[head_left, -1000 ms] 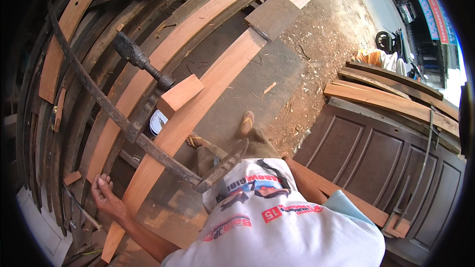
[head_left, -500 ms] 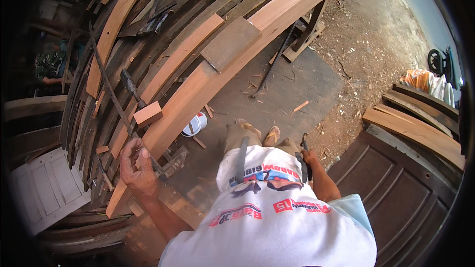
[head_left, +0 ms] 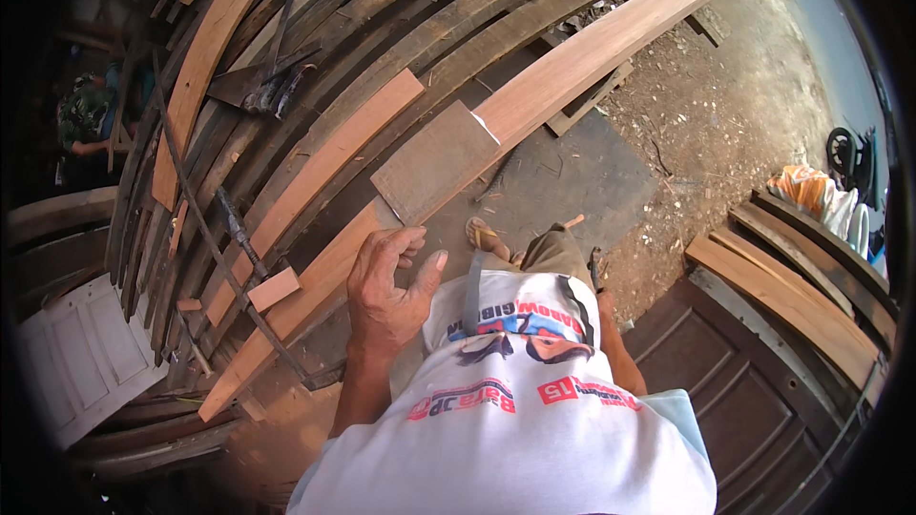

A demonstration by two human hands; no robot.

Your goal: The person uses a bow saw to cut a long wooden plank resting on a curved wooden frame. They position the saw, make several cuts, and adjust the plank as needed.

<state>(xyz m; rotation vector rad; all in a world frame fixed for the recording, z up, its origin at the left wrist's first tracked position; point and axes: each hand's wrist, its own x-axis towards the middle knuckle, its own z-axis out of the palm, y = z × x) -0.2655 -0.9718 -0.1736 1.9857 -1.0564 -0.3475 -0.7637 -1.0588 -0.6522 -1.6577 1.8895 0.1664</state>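
Long reddish-brown wooden plank, running near left to far right. Left hand: loosely curled, grasping nothing, beside plank. Right hand: mostly hidden behind white printed shirt, grasp cannot be told. Rusty metal bar clamp, left. Dark brown rectangular board, atop plank.

Long reddish plank laid diagonally | grey-brown rectangular board laid flat over its middle | dark slim tool held at right, mostly hidden
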